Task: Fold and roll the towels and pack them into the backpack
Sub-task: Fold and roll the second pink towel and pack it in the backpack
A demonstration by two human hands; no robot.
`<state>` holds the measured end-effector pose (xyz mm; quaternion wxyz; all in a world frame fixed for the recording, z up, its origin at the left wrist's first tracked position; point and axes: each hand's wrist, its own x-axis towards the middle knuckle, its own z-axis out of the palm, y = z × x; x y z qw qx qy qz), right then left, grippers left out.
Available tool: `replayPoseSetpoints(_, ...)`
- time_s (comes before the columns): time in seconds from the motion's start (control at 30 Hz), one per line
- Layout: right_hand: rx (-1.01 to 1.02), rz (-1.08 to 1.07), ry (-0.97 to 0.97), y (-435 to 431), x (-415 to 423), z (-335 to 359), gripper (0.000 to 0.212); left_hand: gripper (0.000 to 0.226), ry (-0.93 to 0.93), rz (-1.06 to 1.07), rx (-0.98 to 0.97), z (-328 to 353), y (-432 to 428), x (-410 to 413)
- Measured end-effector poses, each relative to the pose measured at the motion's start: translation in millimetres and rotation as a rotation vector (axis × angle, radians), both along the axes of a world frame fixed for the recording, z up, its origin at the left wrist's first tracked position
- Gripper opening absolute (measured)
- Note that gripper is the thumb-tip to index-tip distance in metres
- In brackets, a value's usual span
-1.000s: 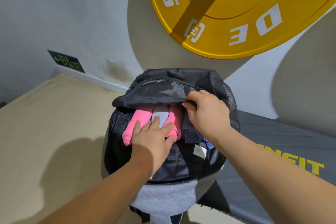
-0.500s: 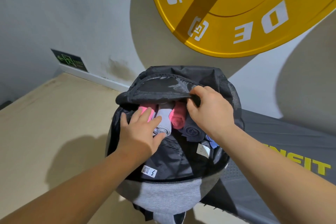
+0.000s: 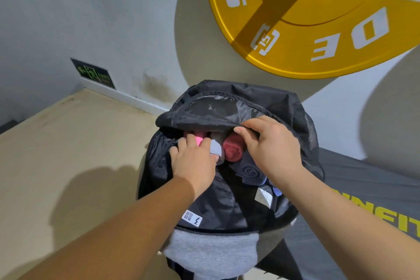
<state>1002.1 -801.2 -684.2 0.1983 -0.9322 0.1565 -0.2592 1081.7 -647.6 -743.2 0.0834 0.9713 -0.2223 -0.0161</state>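
A black backpack (image 3: 211,202) with a grey lower panel stands open in front of me. Rolled towels sit side by side inside its mouth: a bright pink one (image 3: 198,139), a grey one (image 3: 217,147), a darker pink one (image 3: 233,151) and a dark blue one (image 3: 249,171). My left hand (image 3: 193,161) lies flat on the bright pink and grey rolls, pressing into the opening. My right hand (image 3: 270,145) pinches the edge of the backpack's top flap (image 3: 218,111), holding it up over the towels.
A beige floor (image 3: 68,166) spreads to the left. A large yellow weight plate (image 3: 318,18) hangs above against the white wall. A dark grey mat with yellow lettering (image 3: 375,211) lies to the right, under the backpack. A green exit sign (image 3: 93,73) is low on the wall.
My left hand has slid forward and pushed the pink and grey rolls deeper under the flap. My right hand stays on the flap edge.
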Motion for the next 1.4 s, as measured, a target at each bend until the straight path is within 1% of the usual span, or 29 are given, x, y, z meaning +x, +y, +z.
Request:
replayPoseSetpoints(0.03,0.016,0.001,-0.008,-0.3,0.1,1.3,0.023,0.038,-0.007,-0.008,0.02,3.1,-3.4,6.9)
replayPoseSetpoints(0.07,0.02,0.004,-0.009,-0.4,0.3,1.8,0.022,0.035,0.031,-0.01,0.01,5.1,-6.2,14.3)
replayPoseSetpoints(0.13,0.025,0.008,-0.005,0.0,-0.6,1.2,0.024,0.033,0.16,-0.008,-0.06,5.0,-7.3,26.7)
replayPoseSetpoints(0.17,0.031,0.009,-0.003,-0.1,-1.5,0.6,0.024,0.034,0.191,-0.013,-0.123,2.8,-4.3,30.0)
replayPoseSetpoints(0.2,0.033,0.009,0.0,-0.6,-2.2,0.4,0.025,0.034,0.191,-0.017,-0.206,-0.1,0.3,30.4)
replayPoseSetpoints(0.27,0.034,-0.001,0.006,-2.6,-2.2,1.5,0.027,0.035,0.134,-0.007,-0.365,-4.9,14.5,21.8)
replayPoseSetpoints(0.33,0.059,-0.014,0.008,-4.0,-2.0,3.2,0.026,0.041,0.029,0.03,-0.409,-7.8,28.0,10.6)
replayPoseSetpoints(0.37,0.073,-0.016,0.007,-4.0,-1.5,3.5,0.026,0.043,0.014,0.053,-0.423,-7.0,32.2,6.5)
replayPoseSetpoints(0.43,0.093,-0.015,0.005,-2.5,-0.2,3.0,0.025,0.035,0.1,0.09,-0.521,-4.0,32.8,2.5)
replayPoseSetpoints(0.5,0.103,-0.008,0.002,-1.2,0.2,2.9,0.024,0.025,0.166,0.074,-0.577,-3.7,26.6,2.3)
replayPoseSetpoints(0.6,0.101,-0.016,0.006,-3.0,-1.7,4.4,0.024,0.027,0.142,-0.023,-0.536,-6.7,13.5,10.5)
replayPoseSetpoints(0.7,0.112,-0.014,0.004,-7.4,-3.9,7.0,0.023,0.039,0.135,-0.013,-0.438,-3.5,6.1,22.8)
replayPoseSetpoints(0.73,0.102,-0.012,0.006,-9.3,-4.7,7.6,0.023,0.039,0.117,0.008,-0.425,-2.9,5.8,23.6)
replayPoseSetpoints(0.8,0.049,-0.012,0.029,-14.7,-8.1,7.7,0.024,0.03,0.07,0.006,-0.424,-2.3,7.7,13.2)
replayPoseSetpoints(0.87,-0.012,-0.022,0.07,-25.6,-13.8,6.1,0.024,0.023,0.059,-0.077,-0.414,-4.4,7.9,-6.3)
replayPoseSetpoints(0.97,-0.035,0.012,0.082,-45.1,-25.5,3.1,0.02,0.025,0.107,-0.226,-0.359,-9.6,-1.9,-27.5)
replayPoseSetpoints(1.07,-0.011,0.061,0.069,-52.0,-31.8,2.7,0.018,0.029,0.082,-0.215,-0.281,-8.7,-14.8,-13.6)
replayPoseSetpoints(1.17,-0.016,0.06,0.055,-53.1,-32.8,3.7,0.019,0.036,0.135,-0.195,-0.238,-4.7,-21.5,-4.5)
replayPoseSetpoints(1.23,-0.046,0.043,0.056,-58.2,-35.4,3.4,0.022,0.03,0.121,-0.185,-0.277,0.2,-24.4,-19.7)
replayPoseSetpoints(1.3,-0.059,0.019,0.061,-67.0,-40.0,1.0,0.025,0.017,0.123,-0.216,-0.356,6.4,-27.3,-44.4)
replayPoseSetpoints(1.33,-0.057,0.02,0.065,-71.4,-42.2,-0.7,0.026,0.015,0.149,-0.239,-0.384,8.9,-28.9,-56.4)
replayPoseSetpoints(1.4,-0.028,0.058,0.062,-77.3,-45.1,-4.3,0.026,0.025,0.195,-0.224,-0.402,8.1,-33.3,-71.1)
